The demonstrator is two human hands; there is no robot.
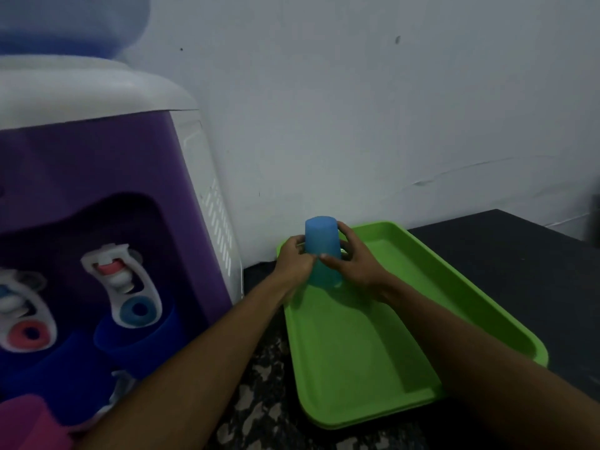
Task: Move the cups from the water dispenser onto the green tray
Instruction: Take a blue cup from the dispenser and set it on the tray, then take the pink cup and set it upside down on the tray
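Both hands are wrapping around 1 light blue cup [322,246], which is sitting upside down at the far end of the green tray [363,345], its closed base pointing up. The left hand [293,259] is pressing against the cup's left side with the fingers curled round it, and the right hand [352,258] is closing on the right side, its thumb lying across the front and its fingers reaching behind; so each grip is pinching the cup, which is lying between the 2 palms. Whether the cup's rim is touching the tray floor cannot be told. Left of the tray, the purple water dispenser [107,196] is standing on the dark table [506,251], with 2 dark blue cups [136,345] sitting under its taps and a pink cup [29,420] at its near corner.
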